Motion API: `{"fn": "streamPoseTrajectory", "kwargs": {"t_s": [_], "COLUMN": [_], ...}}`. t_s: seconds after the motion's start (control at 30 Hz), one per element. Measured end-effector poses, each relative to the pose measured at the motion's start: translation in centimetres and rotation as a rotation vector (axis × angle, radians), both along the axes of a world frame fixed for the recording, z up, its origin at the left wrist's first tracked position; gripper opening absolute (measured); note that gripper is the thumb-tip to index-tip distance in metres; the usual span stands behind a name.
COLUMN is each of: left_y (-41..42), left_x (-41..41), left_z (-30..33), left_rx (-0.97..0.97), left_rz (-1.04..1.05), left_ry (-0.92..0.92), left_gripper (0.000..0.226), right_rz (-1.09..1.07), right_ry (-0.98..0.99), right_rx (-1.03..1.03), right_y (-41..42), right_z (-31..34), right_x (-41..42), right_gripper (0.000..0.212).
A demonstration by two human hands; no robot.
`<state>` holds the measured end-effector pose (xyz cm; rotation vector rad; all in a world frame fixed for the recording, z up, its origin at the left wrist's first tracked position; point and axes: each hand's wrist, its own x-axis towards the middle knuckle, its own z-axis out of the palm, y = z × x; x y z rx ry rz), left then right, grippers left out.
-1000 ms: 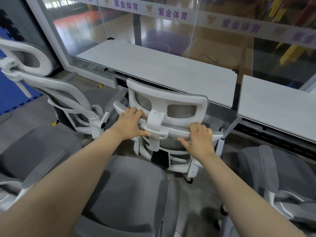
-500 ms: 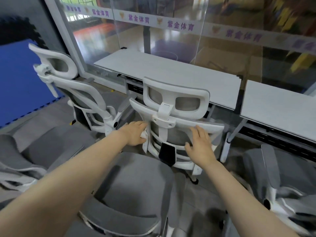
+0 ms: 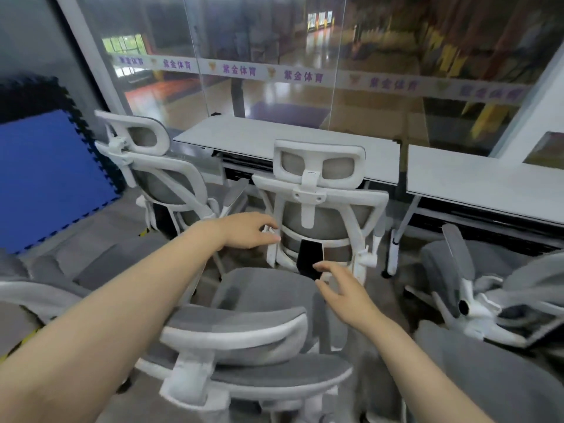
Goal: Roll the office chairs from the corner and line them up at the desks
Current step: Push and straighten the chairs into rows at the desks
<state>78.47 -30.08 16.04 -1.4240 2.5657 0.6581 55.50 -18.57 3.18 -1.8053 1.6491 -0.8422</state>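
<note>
- The centre office chair (image 3: 320,206), white frame with grey mesh back and headrest, stands upright facing the left desk (image 3: 274,138), its back toward the camera and its headrest overlapping the desk's front edge.
- The left hand (image 3: 244,230) is at the left edge of this chair's lower back frame; fingers are loosely curled with the tips at the white frame. Whether they actually grip the frame cannot be told.
- The right hand (image 3: 345,288) is apart from the chair back, below the black lumbar block (image 3: 309,259), fingers spread and relaxed, holding nothing.
- A second office chair (image 3: 161,175) of the same make stands just beside the first, at the left end of the left desk, turned at an angle toward it.
- A third chair (image 3: 250,331) sits nearest the camera, between the two forearms, its grey seat and curved backrest seen from above.
- Further grey and white chairs (image 3: 476,288) crowd the right side; one appears tipped or angled, though blur prevents certainty.
- A second desk (image 3: 488,181) adjoins the left desk on the right, a narrow gap between them.
- Both desks stand against a glass partition (image 3: 274,56) bearing a strip of purple lettering.
- Blue foam floor mats (image 3: 45,178) lean against the wall at left.
</note>
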Motion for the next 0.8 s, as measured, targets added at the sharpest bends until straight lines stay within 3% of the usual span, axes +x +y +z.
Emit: {"fn": "streamPoseTrajectory", "kwargs": {"t_s": [0.27, 0.33, 0.43, 0.53, 0.63, 0.8], "left_y": [13.2, 15.3, 17.5, 19.0, 19.4, 20.3], "left_x": [1.8, 2.0, 2.3, 2.4, 2.5, 2.7], "left_z": [2.6, 2.3, 1.2, -0.6, -2.0, -2.4], "left_rx": [0.190, 0.158, -0.014, -0.291, -0.529, -0.665], "left_rz": [-0.157, -0.176, -0.144, -0.137, -0.149, -0.180], "left_ry": [0.065, 0.026, -0.050, -0.073, -0.078, -0.088], "left_gripper": [0.037, 0.036, 0.045, 0.037, 0.028, 0.026], "right_rz": [-0.059, -0.053, -0.038, 0.034, 0.108, 0.074], "right_ry": [-0.052, 0.046, 0.233, 0.324, 0.438, 0.429], "right_rx": [0.108, 0.095, -0.005, -0.016, 0.025, 0.030], "right_y": [9.6, 11.3, 13.1, 14.1, 15.1, 17.1], "right_z": [-2.5, -3.4, -4.1, -3.5, -3.4, -3.6], "right_x": [4.5, 5.2, 5.3, 5.0, 4.9, 5.7], "right_gripper": [0.012, 0.016, 0.039, 0.044, 0.076, 0.076]}}
